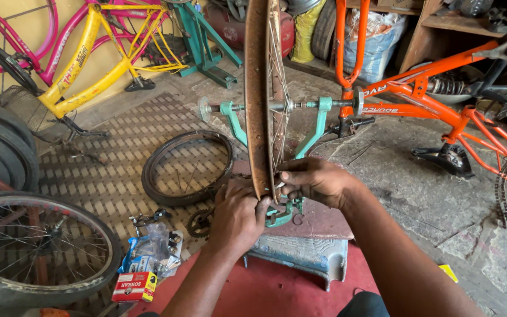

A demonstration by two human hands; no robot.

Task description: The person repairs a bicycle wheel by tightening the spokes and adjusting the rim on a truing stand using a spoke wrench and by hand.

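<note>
Here, a rusty bicycle rim point(257, 100) stands upright in a teal truing stand point(318, 126). The left hand point(237, 217) and right hand point(312, 179) pinch its lower edge; it looks stiff, light, with thin, bendable spokes.

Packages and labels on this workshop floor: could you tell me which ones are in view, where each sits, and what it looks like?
Small cardboard box: floor at lower left, beside the spoked wheel; rectangular, red and yellow with a white band.
Plastic packets: just behind the box; crumpled, clear and blue.
Yellow tag: floor at lower right; small, flat.
Frame decals: orange bicycle and yellow bicycle; lettering strips.
</note>
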